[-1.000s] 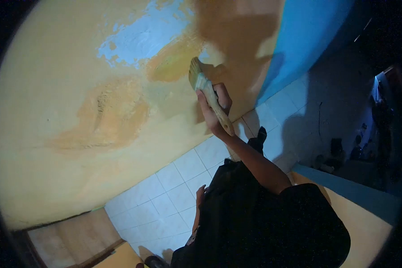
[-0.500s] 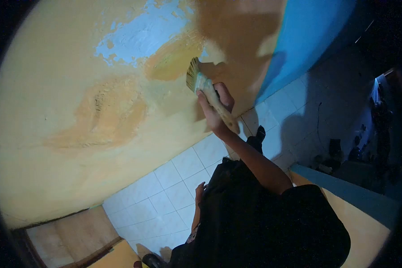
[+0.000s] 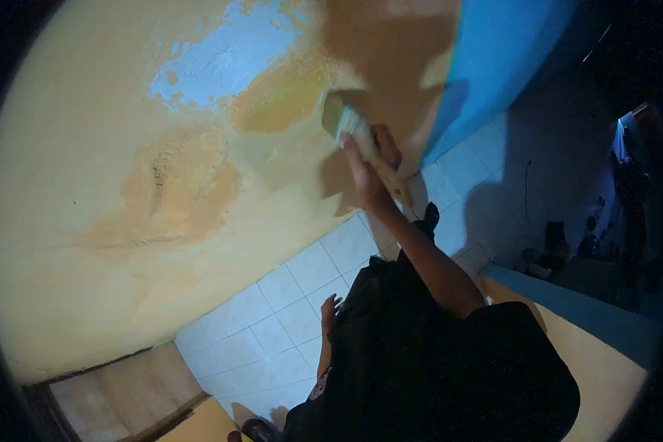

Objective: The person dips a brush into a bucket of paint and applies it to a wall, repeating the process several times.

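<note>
My right hand (image 3: pixel 376 166) is closed around the handle of a wide paintbrush (image 3: pixel 357 129). The brush head points up and left, close to the yellow wall (image 3: pixel 272 191); whether its bristles touch is unclear. Just left of the bristles lies a damp ochre patch (image 3: pixel 283 103), with a pale white-blue patch (image 3: pixel 228 55) above it. Farther down the wall is a rough orange-brown patch (image 3: pixel 177 184). My left hand (image 3: pixel 330 313) hangs low beside the black clothing, fingers apart and holding nothing.
White floor tiles (image 3: pixel 272 295) run along the wall's base. A blue wall section (image 3: pixel 493 66) stands at the upper right, a wooden panel (image 3: pixel 125 383) at the lower left. Dark objects (image 3: pixel 556 239) sit on the shaded floor at right. A dark-clad foot (image 3: pixel 429 215) is near the wall.
My right hand and the brush have moved slightly right, and the bristles now look smoother and blurred. The view has shifted a little. My left hand remains low.
</note>
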Tool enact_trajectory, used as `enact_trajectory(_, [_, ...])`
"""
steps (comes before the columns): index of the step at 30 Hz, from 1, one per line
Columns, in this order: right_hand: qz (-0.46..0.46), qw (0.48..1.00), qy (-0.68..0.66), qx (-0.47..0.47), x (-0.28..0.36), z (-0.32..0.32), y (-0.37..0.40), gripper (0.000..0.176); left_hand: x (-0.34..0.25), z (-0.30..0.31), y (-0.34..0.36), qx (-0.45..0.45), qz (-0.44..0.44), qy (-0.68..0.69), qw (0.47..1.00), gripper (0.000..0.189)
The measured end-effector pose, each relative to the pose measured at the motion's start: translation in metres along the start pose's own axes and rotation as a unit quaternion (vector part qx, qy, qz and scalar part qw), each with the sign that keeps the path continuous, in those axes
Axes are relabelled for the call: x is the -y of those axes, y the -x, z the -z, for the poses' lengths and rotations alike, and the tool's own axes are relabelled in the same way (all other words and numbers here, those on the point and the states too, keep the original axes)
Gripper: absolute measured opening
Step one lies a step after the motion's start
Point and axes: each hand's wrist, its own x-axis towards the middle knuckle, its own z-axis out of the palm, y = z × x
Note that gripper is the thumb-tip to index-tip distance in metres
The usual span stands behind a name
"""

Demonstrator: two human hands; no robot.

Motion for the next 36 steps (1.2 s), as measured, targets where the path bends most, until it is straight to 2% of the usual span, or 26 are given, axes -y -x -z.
enact_trajectory(2, [-0.014, 1.0, 0.004, -0.027, 0.026, 0.011, -0.022, 0.019, -0.038, -0.013, 0.019, -0.033, 0.1, 0.13, 0.986, 0.045])
enact_trajectory(4, [-0.024, 0.998, 0.006, -0.055, 0.027, 0.011, -0.037, 0.019, -0.041, -0.015, 0.02, -0.031, 0.112, 0.144, 0.983, 0.044])
enact_trajectory(5, [0.003, 0.998, -0.004, -0.064, 0.023, 0.007, -0.043, 0.019, -0.039, -0.014, 0.02, -0.031, 0.125, 0.158, 0.979, 0.044])
enact_trajectory(6, [0.03, 0.997, -0.013, -0.072, 0.021, 0.003, -0.044, 0.019, -0.038, -0.014, 0.019, -0.029, 0.125, 0.155, 0.979, 0.044])
enact_trajectory(8, [0.043, 0.998, -0.007, -0.053, 0.001, -0.011, -0.02, 0.017, -0.014, -0.006, 0.006, 0.019, 0.026, 0.074, 0.997, 0.045])
enact_trajectory(9, [0.056, 0.998, -0.003, -0.031, -0.008, -0.015, -0.008, 0.016, -0.016, -0.008, 0.006, 0.021, 0.025, 0.072, 0.997, 0.045])
enact_trajectory(11, [0.057, 0.998, 0.002, -0.016, -0.01, -0.015, 0.01, 0.016, -0.023, -0.013, 0.006, -0.037, 0.069, 0.096, 0.992, 0.04])
enact_trajectory(13, [0.05, 0.998, 0.031, 0.02, -0.001, -0.009, 0.015, 0.015, -0.024, -0.015, 0.005, -0.035, 0.068, 0.124, 0.989, 0.04])
enact_trajectory(15, [0.014, 1.0, -0.017, -0.01, 0.018, -0.004, 0.002, 0.016, -0.021, -0.013, 0.006, -0.032, 0.069, 0.151, 0.986, 0.04])
enact_trajectory(16, [-0.02, 0.997, -0.066, -0.04, 0.026, -0.004, -0.007, 0.016, -0.02, -0.011, 0.005, -0.017, 0.066, 0.115, 0.991, 0.042])
enact_trajectory(17, [-0.009, 0.995, -0.059, -0.082, 0.031, -0.005, -0.017, 0.016, -0.019, -0.01, 0.004, -0.003, 0.063, 0.078, 0.995, 0.044])
enact_trajectory(18, [-0.009, 0.995, -0.06, -0.081, 0.024, -0.008, -0.02, 0.016, -0.016, -0.009, 0.006, -0.003, 0.063, 0.078, 0.995, 0.044])
enact_trajectory(20, [-0.002, 0.998, 0.018, -0.054, 0.003, -0.014, -0.017, 0.016, 0.0, -0.005, 0.008, 0.039, -0.06, -0.052, 0.996, 0.045])
enact_trajectory(21, [0.001, 0.998, 0.001, -0.058, -0.002, -0.019, -0.005, 0.017, 0.008, -0.003, 0.003, 0.04, -0.061, -0.053, 0.996, 0.045])
enact_trajectory(23, [0.005, 0.999, 0.012, -0.046, -0.007, -0.018, 0.01, 0.017, 0.011, 0.001, -0.003, 0.049, -0.14, -0.202, 0.968, 0.044])
enact_trajectory(24, [0.008, 0.999, 0.021, -0.032, -0.012, -0.019, 0.014, 0.017, 0.011, 0.003, -0.007, 0.05, -0.141, -0.204, 0.967, 0.044])
enact_trajectory(26, [-0.012, 1.0, 0.02, -0.017, 0.006, -0.008, 0.002, 0.019, -0.012, -0.003, 0.008, 0.051, -0.054, -0.122, 0.99, 0.044])
enact_trajectory(27, [-0.013, 0.999, -0.017, -0.043, 0.017, -0.004, -0.008, 0.02, -0.015, -0.005, 0.012, 0.051, -0.051, -0.122, 0.99, 0.044])
enact_trajectory(28, [-0.011, 0.996, -0.054, -0.069, 0.024, 0.0, -0.019, 0.021, -0.011, -0.005, 0.005, 0.026, 0.007, -0.007, 1.0, 0.044])
enact_trajectory(29, [-0.05, 0.995, -0.032, -0.081, 0.028, 0.003, -0.029, 0.022, -0.006, -0.004, -0.003, 0.0, 0.064, 0.108, 0.992, 0.044])
enact_trajectory(30, [-0.05, 0.995, -0.033, -0.082, 0.025, 0.002, -0.032, 0.022, 0.001, -0.002, -0.007, 0.0, 0.063, 0.108, 0.992, 0.044])
enact_trajectory(32, [-0.033, 0.992, -0.025, -0.115, 0.016, -0.003, -0.031, 0.022, 0.012, 0.002, -0.009, 0.017, -0.08, -0.142, 0.986, 0.043])
enact_trajectory(33, [-0.031, 0.992, -0.025, -0.117, 0.008, -0.007, -0.022, 0.022, 0.011, 0.004, -0.013, 0.018, -0.082, -0.143, 0.986, 0.043])
enact_trajectory(34, [-0.025, 0.997, -0.013, -0.075, -0.002, -0.011, -0.006, 0.022, 0.009, 0.005, -0.016, 0.034, -0.145, -0.333, 0.931, 0.044])
enact_trajectory(35, [-0.018, 0.999, -0.001, -0.033, -0.002, -0.013, 0.001, 0.022, 0.004, 0.005, -0.018, 0.047, -0.202, -0.51, 0.835, 0.044])
enact_trajectory(36, [-0.017, 0.999, -0.001, -0.037, -0.004, -0.011, 0.003, 0.022, 0.002, 0.004, -0.018, 0.048, -0.204, -0.512, 0.833, 0.044])
